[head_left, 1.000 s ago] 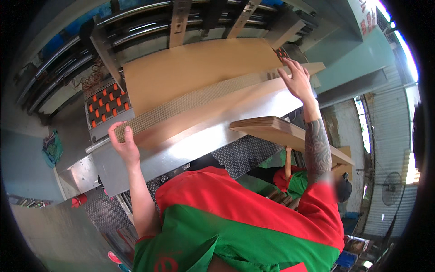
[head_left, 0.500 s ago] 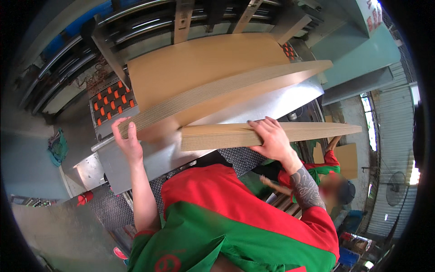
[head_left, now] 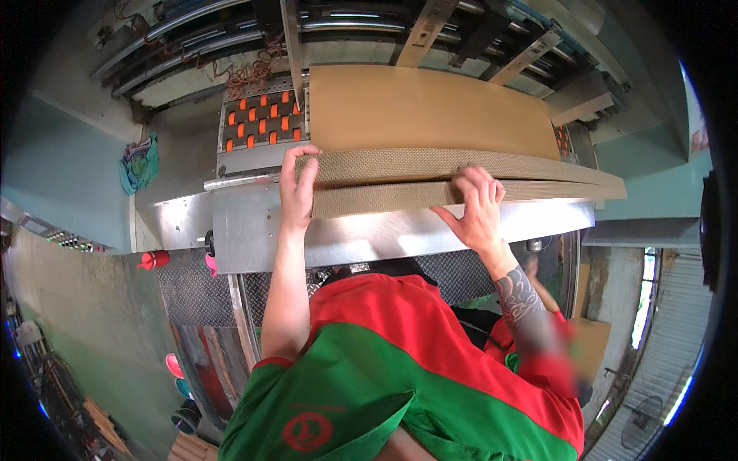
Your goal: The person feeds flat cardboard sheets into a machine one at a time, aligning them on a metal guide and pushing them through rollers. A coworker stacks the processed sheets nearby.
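A stack of corrugated cardboard sheets (head_left: 430, 107) lies against the machine, its fluted front edge facing me. A second, thinner stack of cardboard sheets (head_left: 384, 200) is right in front of it, the two nearly touching on the left and along most of their length. My left hand (head_left: 296, 192) is closed around the left end of the stacks, thumb on the near side and fingers behind. Farther right, my right hand (head_left: 480, 206) grips the nearer stack, fingers curled over its upper edge and thumb at its lower edge.
Under the stacks runs a metal table (head_left: 369, 238). Orange rollers (head_left: 265, 121) sit left of the cardboard, below the machine's bars and brackets (head_left: 427, 34). A green cloth (head_left: 139, 165) hangs at left, near a red bottle (head_left: 153, 260). A co-worker's arm (head_left: 544, 288) shows behind my right arm.
The nearer stack has come up from a slanting position by my body to lie along the farther one. My right hand moved with it; the view has swung round.
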### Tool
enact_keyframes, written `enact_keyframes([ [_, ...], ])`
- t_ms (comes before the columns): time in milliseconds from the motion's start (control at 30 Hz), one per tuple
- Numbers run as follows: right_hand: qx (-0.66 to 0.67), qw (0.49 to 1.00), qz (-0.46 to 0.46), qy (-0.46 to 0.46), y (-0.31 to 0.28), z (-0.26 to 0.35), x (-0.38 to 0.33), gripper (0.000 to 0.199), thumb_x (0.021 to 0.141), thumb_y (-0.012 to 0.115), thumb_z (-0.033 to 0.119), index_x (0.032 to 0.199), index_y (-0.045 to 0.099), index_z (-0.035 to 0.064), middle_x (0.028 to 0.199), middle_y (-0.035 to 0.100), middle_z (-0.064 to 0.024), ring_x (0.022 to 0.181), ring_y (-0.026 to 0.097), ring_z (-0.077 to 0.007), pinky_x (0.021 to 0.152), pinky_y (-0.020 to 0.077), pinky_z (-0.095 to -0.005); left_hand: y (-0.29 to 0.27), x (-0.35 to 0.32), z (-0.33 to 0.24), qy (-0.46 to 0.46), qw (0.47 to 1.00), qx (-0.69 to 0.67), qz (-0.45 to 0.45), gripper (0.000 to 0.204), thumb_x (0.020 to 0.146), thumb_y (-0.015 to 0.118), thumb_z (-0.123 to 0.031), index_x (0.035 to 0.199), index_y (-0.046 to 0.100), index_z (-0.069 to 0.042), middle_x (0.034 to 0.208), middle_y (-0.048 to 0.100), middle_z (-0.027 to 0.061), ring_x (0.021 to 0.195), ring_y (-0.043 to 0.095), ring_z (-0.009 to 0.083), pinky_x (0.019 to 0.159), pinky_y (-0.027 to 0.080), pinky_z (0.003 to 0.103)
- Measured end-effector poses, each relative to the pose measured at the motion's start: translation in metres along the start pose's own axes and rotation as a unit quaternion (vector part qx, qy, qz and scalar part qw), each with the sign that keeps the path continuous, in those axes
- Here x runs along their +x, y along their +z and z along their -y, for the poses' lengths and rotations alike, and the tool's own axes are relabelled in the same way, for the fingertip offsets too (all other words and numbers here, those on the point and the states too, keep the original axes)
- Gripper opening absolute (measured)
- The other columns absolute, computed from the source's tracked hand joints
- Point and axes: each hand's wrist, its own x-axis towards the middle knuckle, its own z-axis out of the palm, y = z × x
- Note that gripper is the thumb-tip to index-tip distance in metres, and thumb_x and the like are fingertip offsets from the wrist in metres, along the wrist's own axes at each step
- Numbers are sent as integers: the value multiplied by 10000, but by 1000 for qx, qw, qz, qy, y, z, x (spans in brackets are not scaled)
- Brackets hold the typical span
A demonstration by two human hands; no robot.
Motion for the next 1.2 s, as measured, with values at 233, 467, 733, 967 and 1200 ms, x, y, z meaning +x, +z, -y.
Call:
enact_keyframes([
  [233, -91, 982, 157, 43, -35, -50, 38, 1237, 679, 905, 603, 1645, 352, 65, 1670, 400, -139, 1576, 342, -321, 1305, 173, -602, -7, 0, 7, -6, 993, -103, 64, 520, 1109, 332, -424, 1302, 576, -8, 1435, 572, 160, 1364, 522, 264, 1184, 361, 420],
  [467, 14, 977, 213, 19, -32, -66, 43, 1225, 673, 916, 570, 1637, 362, 57, 1612, 466, -160, 1541, 393, -336, 1299, 220, -585, -1, -17, -4, -51, 981, -186, 34, 945, 1071, 96, -746, 1708, 209, -56, 1810, 124, 100, 1673, 39, 290, 1340, 29, 467],
  [733, 62, 981, 186, 2, -30, -83, 42, 1201, 714, 905, 540, 1654, 333, 60, 1624, 460, -157, 1556, 382, -319, 1309, 213, -561, 20, -20, -11, -87, 982, -163, 32, 995, 1034, 97, -817, 1733, 163, -112, 1823, 63, 44, 1678, -4, 237, 1343, 1, 449],
  [967, 72, 979, 189, -29, -36, -116, 34, 1172, 725, 896, 550, 1632, 363, 33, 1589, 485, -161, 1525, 411, -319, 1296, 237, -553, 46, -27, -11, -86, 983, -161, -15, 969, 1048, 110, -796, 1733, 151, -112, 1824, 56, 41, 1678, -1, 240, 1344, -3, 467],
  [1200, 84, 979, 183, 2, -37, -126, 34, 1076, 684, 917, 560, 1498, 488, 3, 1393, 570, -161, 1367, 504, -347, 1236, 313, -544, 58, -35, -15, -88, 985, -146, 17, 959, 1062, 120, -774, 1731, 147, -88, 1820, 86, 66, 1677, 28, 269, 1343, 1, 473],
])
